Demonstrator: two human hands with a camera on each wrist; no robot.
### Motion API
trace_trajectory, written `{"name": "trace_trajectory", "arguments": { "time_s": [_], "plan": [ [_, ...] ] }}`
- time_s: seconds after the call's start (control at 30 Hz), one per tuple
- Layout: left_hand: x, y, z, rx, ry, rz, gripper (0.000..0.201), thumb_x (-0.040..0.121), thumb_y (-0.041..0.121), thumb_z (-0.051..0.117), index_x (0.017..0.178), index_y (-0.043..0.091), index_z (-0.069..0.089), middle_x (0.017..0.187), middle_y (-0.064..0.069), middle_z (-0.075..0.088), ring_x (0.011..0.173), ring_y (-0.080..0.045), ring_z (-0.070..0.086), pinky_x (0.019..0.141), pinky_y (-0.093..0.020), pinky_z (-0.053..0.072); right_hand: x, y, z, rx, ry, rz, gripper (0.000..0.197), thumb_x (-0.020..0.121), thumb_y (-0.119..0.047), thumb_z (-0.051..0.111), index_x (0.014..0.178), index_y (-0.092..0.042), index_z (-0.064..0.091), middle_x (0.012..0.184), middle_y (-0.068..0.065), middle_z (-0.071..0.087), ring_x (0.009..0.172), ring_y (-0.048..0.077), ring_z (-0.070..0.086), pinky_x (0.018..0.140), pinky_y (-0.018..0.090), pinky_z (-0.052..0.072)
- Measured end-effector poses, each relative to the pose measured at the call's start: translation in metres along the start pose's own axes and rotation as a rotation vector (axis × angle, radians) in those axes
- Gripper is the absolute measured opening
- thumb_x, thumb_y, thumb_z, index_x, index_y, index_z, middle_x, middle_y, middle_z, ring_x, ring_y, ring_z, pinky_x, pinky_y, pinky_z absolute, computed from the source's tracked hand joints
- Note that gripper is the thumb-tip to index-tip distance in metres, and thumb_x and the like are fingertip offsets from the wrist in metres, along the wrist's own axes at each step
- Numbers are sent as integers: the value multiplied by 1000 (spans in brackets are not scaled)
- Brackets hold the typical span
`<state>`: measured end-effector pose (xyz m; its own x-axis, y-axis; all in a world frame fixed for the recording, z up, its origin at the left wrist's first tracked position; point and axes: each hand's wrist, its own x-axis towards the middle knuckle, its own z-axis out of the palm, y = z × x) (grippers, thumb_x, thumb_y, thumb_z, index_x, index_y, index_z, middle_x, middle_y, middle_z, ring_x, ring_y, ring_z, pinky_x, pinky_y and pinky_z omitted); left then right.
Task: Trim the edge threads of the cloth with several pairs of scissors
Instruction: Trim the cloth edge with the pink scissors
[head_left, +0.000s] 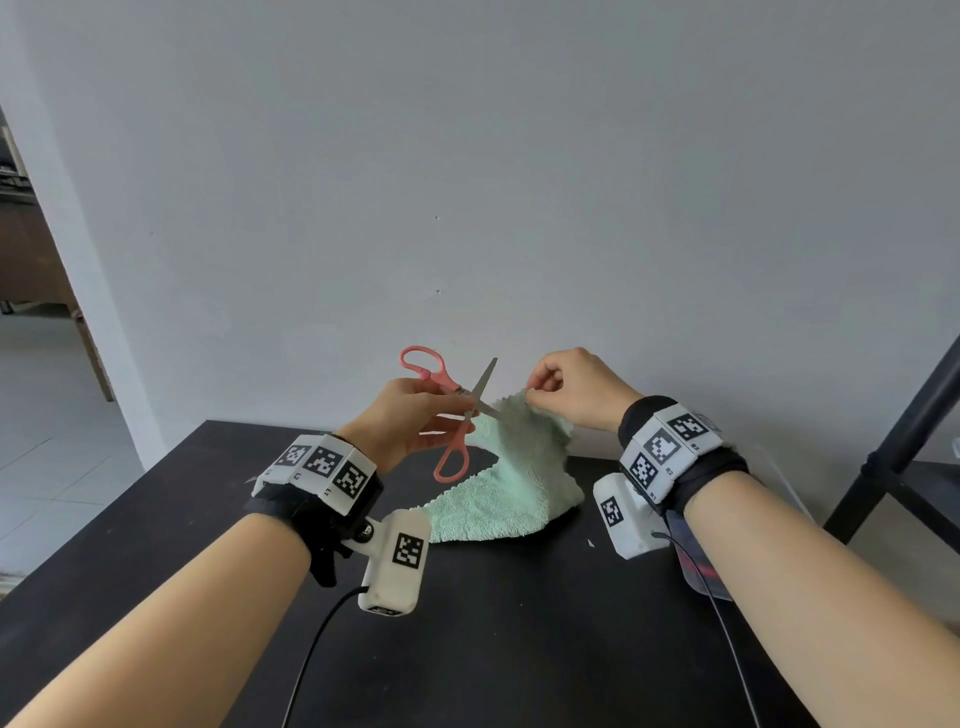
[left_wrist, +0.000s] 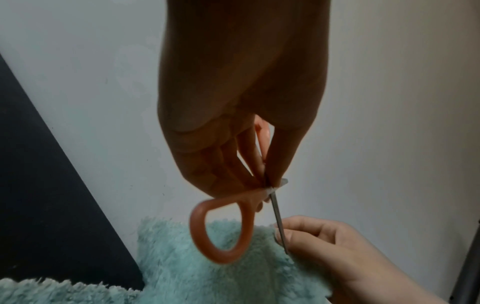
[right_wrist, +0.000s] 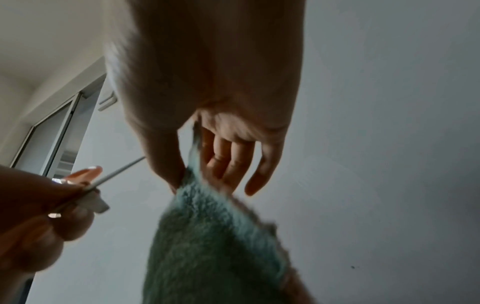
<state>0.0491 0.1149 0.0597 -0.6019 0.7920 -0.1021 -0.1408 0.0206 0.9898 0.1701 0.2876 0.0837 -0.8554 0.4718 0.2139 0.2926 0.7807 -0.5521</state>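
A fluffy mint-green cloth hangs from my right hand, which pinches its top edge between thumb and fingertips; the lower part lies on the black table. My left hand grips pink-handled scissors near the pivot. Their blades stand apart, one pointing up, the other touching the cloth's raised edge. In the left wrist view the scissors hang over the cloth, the blade beside my right hand. The right wrist view shows the pinched cloth and the scissors at left.
The table stands against a grey wall. A black metal frame rises at the right. A clear plastic container sits half hidden under my right forearm. A doorway opens at far left.
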Motion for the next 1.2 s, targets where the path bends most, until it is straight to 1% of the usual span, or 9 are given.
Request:
{"name": "trace_trajectory", "arguments": {
  "time_s": [0.13, 0.27, 0.47, 0.6, 0.7, 0.87, 1.0, 1.07, 1.2],
  "plan": [
    [8, -12, 3, 23, -13, -10, 8, 84, 4, 67, 91, 2, 68, 83, -6, 70, 70, -20, 69, 62, -24, 56, 2, 8, 10, 23, -2, 27, 8, 82, -16, 71, 87, -9, 73, 77, -5, 64, 73, 5, 56, 62, 7, 38],
    [18, -20, 8, 91, -4, -17, 19, 84, 5, 68, 101, -3, 66, 92, -13, 71, 68, -19, 68, 60, -22, 56, -1, 14, 19, 188, 96, 76, 19, 73, -19, 81, 87, -8, 73, 89, 2, 69, 90, 10, 58, 77, 20, 40],
    [37, -32, 14, 75, -15, -9, 21, 85, 5, 67, 102, -7, 65, 88, -13, 71, 62, -14, 69, 59, -20, 55, 0, 25, 43, 496, 310, 246, 25, 63, -19, 88, 73, -9, 67, 68, -1, 61, 62, 7, 55, 57, 18, 42],
    [44, -36, 14, 90, -34, 21, 10, 84, 6, 68, 88, -3, 68, 76, -7, 72, 63, -13, 68, 63, -20, 56, 1, 36, 56, 490, 434, 258, 27, 63, -22, 88, 71, -14, 64, 67, -5, 57, 61, 4, 51, 55, 15, 38],
    [46, -36, 12, 103, -61, 27, 5, 84, 6, 68, 80, 3, 68, 73, -5, 72, 62, -12, 67, 62, -20, 56, -1, 40, 56, 434, 432, 214, 24, 66, -22, 86, 77, -14, 66, 71, -10, 58, 70, -1, 50, 55, 6, 35],
    [50, -40, 12, 102, -39, 21, 5, 84, 5, 68, 81, 1, 68, 76, -10, 69, 60, -13, 67, 59, -20, 54, -6, 44, 55, 552, 279, 272, 32, 70, -19, 84, 98, -14, 68, 91, -7, 59, 88, 0, 54, 64, 8, 38],
    [52, -43, 10, 93, -30, 5, 5, 83, 6, 69, 78, 4, 69, 81, -13, 70, 62, -15, 66, 58, -21, 54, -9, 48, 51, 671, 185, 270, 21, 73, -6, 79, 92, -10, 70, 84, 2, 72, 77, 4, 68, 70, 11, 49],
    [53, -44, 10, 84, -36, 10, 5, 82, 6, 69, 79, 3, 69, 84, -16, 70, 65, -17, 67, 59, -21, 54, -11, 49, 50, 648, 261, 238, 13, 74, -4, 78, 82, -10, 70, 73, -4, 72, 65, -5, 66, 63, 6, 47],
    [56, -47, 16, 97, -26, 54, 6, 81, 6, 70, 79, 1, 69, 80, -14, 69, 65, -19, 64, 63, -25, 56, -14, 45, 55, 697, 336, 176, 35, 74, -1, 77, 62, -27, 58, 47, -21, 59, 49, -14, 58, 51, 1, 42]
  ]
}}
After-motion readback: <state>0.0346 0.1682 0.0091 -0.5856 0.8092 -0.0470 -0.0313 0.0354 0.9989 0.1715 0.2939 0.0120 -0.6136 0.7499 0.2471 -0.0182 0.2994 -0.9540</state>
